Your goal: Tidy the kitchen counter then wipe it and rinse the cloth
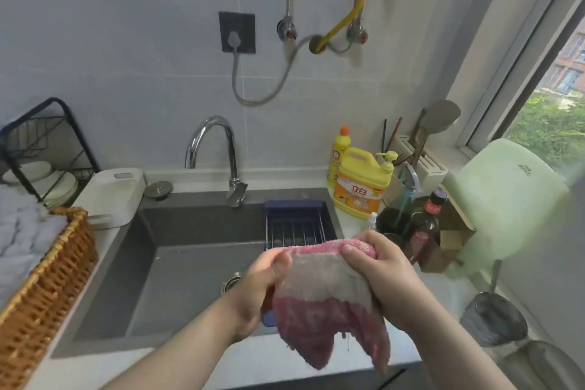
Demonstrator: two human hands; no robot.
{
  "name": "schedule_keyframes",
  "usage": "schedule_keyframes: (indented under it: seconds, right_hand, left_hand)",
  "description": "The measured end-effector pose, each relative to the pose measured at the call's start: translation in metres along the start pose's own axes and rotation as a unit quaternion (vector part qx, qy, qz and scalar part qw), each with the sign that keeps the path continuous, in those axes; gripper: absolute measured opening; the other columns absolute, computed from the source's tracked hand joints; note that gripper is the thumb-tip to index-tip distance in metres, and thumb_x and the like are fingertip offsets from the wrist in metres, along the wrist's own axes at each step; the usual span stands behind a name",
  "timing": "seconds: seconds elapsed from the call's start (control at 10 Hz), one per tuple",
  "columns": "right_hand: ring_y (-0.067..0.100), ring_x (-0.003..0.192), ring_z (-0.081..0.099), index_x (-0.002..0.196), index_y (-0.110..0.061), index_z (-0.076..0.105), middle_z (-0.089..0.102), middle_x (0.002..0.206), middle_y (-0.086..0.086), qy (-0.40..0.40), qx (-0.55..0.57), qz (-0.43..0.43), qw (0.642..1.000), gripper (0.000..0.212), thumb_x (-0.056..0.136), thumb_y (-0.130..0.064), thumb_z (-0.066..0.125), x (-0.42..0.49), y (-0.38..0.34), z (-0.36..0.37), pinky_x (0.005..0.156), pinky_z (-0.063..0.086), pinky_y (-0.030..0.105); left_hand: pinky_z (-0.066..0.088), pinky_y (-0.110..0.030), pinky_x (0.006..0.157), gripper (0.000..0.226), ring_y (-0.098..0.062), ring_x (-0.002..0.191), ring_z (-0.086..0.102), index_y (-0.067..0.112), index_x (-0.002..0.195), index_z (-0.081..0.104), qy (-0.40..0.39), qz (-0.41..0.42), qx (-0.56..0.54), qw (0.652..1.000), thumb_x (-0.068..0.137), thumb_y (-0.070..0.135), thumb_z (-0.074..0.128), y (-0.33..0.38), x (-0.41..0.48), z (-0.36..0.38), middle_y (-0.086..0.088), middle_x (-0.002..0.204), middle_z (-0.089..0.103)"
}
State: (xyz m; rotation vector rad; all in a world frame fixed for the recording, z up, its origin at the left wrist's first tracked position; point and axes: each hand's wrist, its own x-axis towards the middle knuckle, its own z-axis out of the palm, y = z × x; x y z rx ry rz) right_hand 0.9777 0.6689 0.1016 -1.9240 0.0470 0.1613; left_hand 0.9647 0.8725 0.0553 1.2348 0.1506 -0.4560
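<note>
A pink and white cloth [326, 298] hangs stretched between both my hands over the right part of the dark grey sink [177, 266]. My left hand [262, 282] grips its upper left corner, thumb on top. My right hand [376, 266] grips its upper right corner. The cloth's lower pink end dangles over the sink's front rim and the white counter [202, 367]. A chrome faucet [218, 149] stands behind the sink; no water shows at its spout.
A wire rack [294, 225] spans the sink's right end. Detergent bottles [361, 184], a dark bottle [424, 225], a utensil holder [421, 158] and a green board [506, 199] crowd the right. Left: a wicker basket [41, 294], a white box [110, 196], a dish rack [41, 149].
</note>
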Motion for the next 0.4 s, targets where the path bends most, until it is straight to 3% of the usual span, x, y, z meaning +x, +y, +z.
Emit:
schedule_keyframes:
  seconds: [0.1,0.2,0.3,0.4]
  right_hand:
    - [0.024,0.081,0.069,0.081,-0.023,0.065,0.07,0.084,0.008,0.017,-0.022,0.06,0.998,0.014,0.084,-0.036,0.07,-0.003,0.039,0.011,0.073,0.059,0.044]
    - [0.012,0.074,0.062,0.089,-0.019,0.061,0.067,0.083,0.0,-0.005,-0.134,0.116,0.984,0.019,0.086,-0.037,0.068,-0.003,0.083,0.019,0.061,0.049,0.027]
    - [0.008,0.068,0.056,0.093,-0.019,0.059,0.065,0.084,-0.002,-0.051,-0.178,0.168,0.968,0.016,0.086,-0.03,0.069,0.001,0.127,0.028,0.058,0.046,0.023]
    - [0.007,0.073,0.057,0.096,-0.018,0.059,0.065,0.089,-0.002,-0.021,-0.186,0.157,0.97,0.015,0.087,-0.025,0.068,0.02,0.14,0.041,0.067,0.05,0.024]
  left_hand:
    - [0.057,-0.044,0.081,0.042,-0.03,0.095,0.07,0.006,0.121,0.055,0.096,-0.009,0.082,0.992,0.082,0.002,0.071,-0.05,0.009,-0.01,-0.014,0.105,0.071]
    - [0.052,-0.035,0.085,0.031,-0.016,0.092,0.062,0.02,0.111,0.053,0.144,-0.024,0.247,0.958,0.084,0.014,0.069,-0.085,0.013,-0.014,0.001,0.105,0.063]
    - [0.041,-0.027,0.065,0.02,-0.009,0.07,0.049,0.028,0.099,0.049,0.127,-0.036,0.394,0.91,0.086,0.026,0.065,-0.113,0.014,-0.013,0.0,0.094,0.06]
    - [0.039,-0.031,0.06,0.019,-0.014,0.065,0.052,0.026,0.104,0.049,0.168,-0.042,0.45,0.876,0.09,0.029,0.061,-0.12,0.03,-0.01,0.002,0.085,0.059]
